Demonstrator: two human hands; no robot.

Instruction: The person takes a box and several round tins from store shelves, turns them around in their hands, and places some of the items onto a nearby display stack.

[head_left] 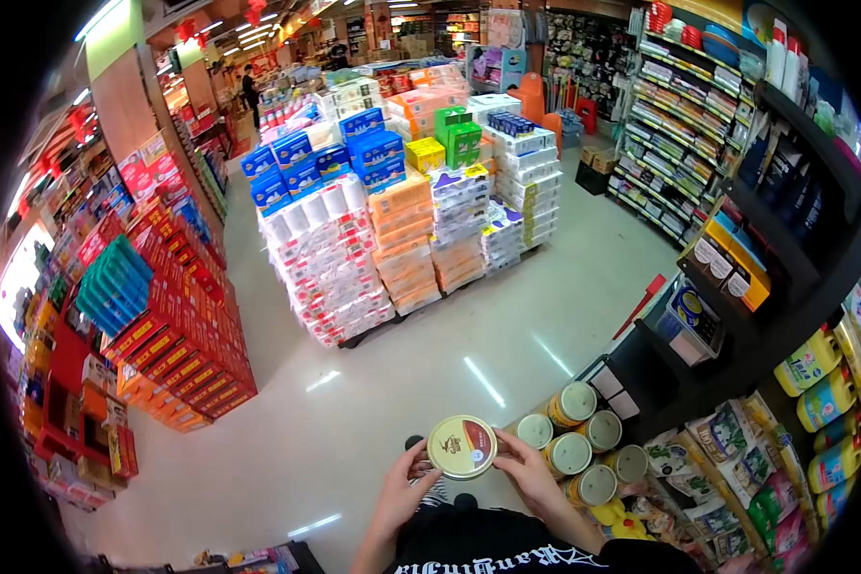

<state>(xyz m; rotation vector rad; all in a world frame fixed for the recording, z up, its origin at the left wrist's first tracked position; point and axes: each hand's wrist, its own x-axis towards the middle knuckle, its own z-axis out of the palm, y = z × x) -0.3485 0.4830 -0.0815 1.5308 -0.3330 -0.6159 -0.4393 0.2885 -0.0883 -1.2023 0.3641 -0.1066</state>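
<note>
Left hand and right hand are gripping round can between them by edges, top facing wearer; similar cans are standing just beside right hand.

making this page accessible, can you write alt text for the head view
A round container with a cream-and-red top is in the grip of a person's left hand and right hand, above a shop floor. Several round-lidded canisters stand near the right hand. Ahead are stacked wrapped packs; red boxes are piled at left.
</note>
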